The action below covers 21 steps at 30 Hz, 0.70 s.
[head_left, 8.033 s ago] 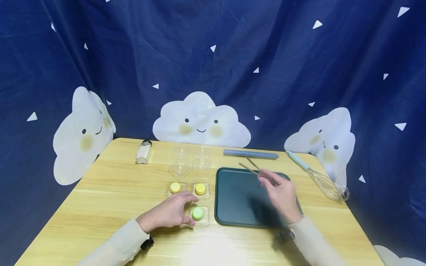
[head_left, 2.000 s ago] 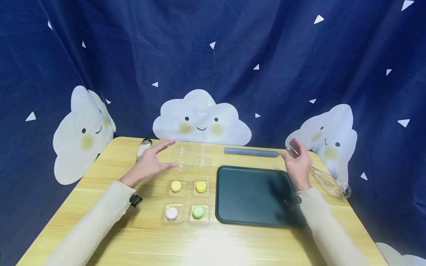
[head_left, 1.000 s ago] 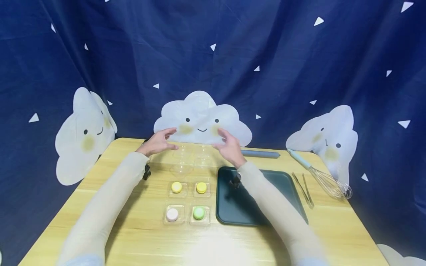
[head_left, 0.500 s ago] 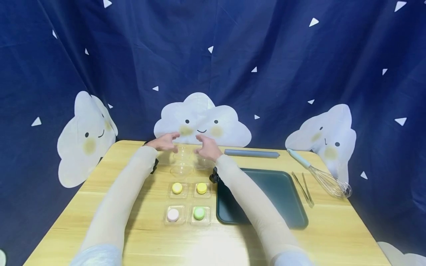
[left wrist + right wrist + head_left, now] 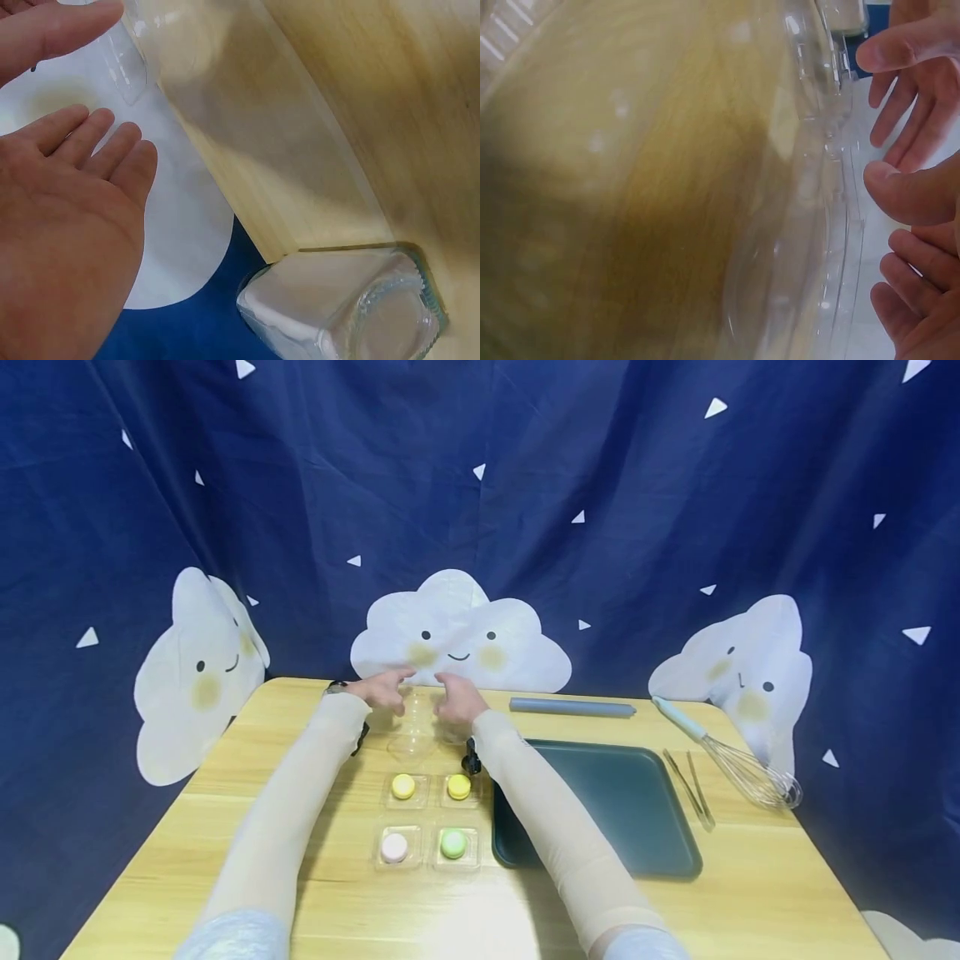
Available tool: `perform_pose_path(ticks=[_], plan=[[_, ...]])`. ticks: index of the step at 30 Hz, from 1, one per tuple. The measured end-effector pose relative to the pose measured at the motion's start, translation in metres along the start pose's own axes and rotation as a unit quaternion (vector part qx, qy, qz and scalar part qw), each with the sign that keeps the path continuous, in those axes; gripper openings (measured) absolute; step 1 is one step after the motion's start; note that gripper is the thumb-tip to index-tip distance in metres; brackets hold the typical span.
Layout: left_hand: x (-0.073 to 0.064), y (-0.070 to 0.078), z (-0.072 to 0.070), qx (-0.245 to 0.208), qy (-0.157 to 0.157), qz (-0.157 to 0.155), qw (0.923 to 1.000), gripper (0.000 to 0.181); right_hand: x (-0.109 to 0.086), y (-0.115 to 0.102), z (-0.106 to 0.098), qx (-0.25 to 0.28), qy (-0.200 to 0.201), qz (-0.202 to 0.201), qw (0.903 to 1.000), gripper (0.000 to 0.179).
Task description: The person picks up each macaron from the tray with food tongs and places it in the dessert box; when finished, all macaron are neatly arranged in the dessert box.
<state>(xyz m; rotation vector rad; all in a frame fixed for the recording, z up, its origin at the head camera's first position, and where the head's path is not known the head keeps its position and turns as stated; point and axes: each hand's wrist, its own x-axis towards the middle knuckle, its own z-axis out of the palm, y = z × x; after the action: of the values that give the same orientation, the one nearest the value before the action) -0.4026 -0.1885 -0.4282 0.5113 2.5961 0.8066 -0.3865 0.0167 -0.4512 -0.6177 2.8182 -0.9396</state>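
Note:
My left hand (image 5: 384, 691) is at the table's back edge, thumb and fingers spread apart with nothing gripped, by the left side of the clear plastic lids (image 5: 412, 742). Facing it, my right hand (image 5: 459, 700) hovers at their right side, covering part of them. In the right wrist view the right thumb (image 5: 915, 196) is close to a lid's rim (image 5: 847, 217); whether it touches cannot be told. Nearer the front, two yellow macarons (image 5: 403, 787), a pale pink macaron (image 5: 393, 847) and a green macaron (image 5: 453, 844) sit in separate clear square trays.
Right of the macarons lies a dark green tray (image 5: 622, 810), partly under the right forearm. Tongs (image 5: 690, 789) and a whisk (image 5: 731, 760) lie farther right. A blue-grey rolling pin (image 5: 573, 707) lies behind the tray. A glass jar (image 5: 352, 307) stands beside the left hand.
The right hand, which held the tongs over the tray, has left them at its right and moved left to the lids. The left hand has moved from the macarons to the back.

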Motion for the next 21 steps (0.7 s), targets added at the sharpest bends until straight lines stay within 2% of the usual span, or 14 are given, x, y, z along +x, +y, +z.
perform_pose_path(ticks=[6,13,21], plan=[[0.0009,0.0013,0.0028,0.004,0.002,-0.001,1.0,0.099,0.0041,0.005,0.0009,-0.041,-0.005,-0.006,0.9991,0.077],[0.0049,-0.0008,0.0052,0.006,0.001,0.003,1.0,0.099,0.0073,0.0086,0.0046,-0.044,-0.008,0.001,0.999,0.078],[0.0067,-0.0076,0.0071,-0.016,0.014,-0.002,0.9998,0.097,0.0099,0.0072,0.009,-0.046,-0.02,0.018,0.9986,0.079]])
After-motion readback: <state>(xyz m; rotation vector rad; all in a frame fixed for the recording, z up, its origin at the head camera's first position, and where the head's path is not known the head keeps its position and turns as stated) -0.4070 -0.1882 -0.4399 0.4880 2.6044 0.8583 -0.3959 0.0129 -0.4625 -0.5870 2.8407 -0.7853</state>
